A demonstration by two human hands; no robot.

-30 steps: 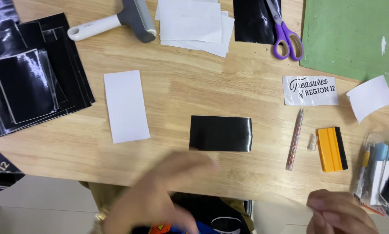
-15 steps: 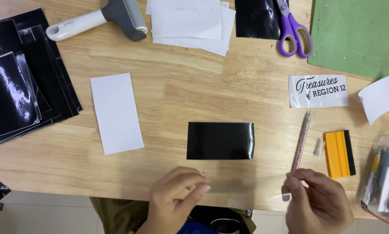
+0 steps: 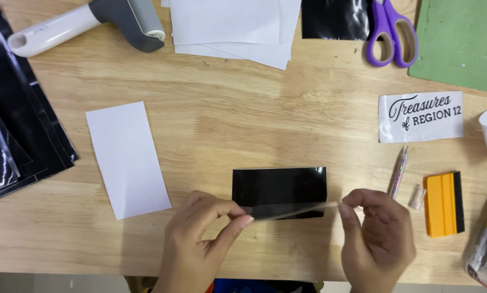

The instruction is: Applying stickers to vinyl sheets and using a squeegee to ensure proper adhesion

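Observation:
A glossy black rectangular sheet [image 3: 279,184] lies flat near the front edge of the wooden table [image 3: 227,119]. Just above its near edge a thin clear film strip [image 3: 289,209] is stretched level between both hands. My left hand [image 3: 200,239] pinches the strip's left end between thumb and fingers. My right hand [image 3: 376,239] pinches its right end. A white paper rectangle [image 3: 127,157] lies to the left of my left hand.
A pen-like tool [image 3: 398,172], small clear cap [image 3: 416,196] and orange squeegee [image 3: 443,204] lie right of the hands. A white lettered label [image 3: 420,116], purple scissors [image 3: 391,32], green mat [image 3: 463,40], white paper stack [image 3: 230,24], roller tool [image 3: 91,21] and black sheets [image 3: 15,130] surround.
Both hands came up from the table's front edge to the black sheet. They now hold a clear strip stretched between them, which earlier was not in view.

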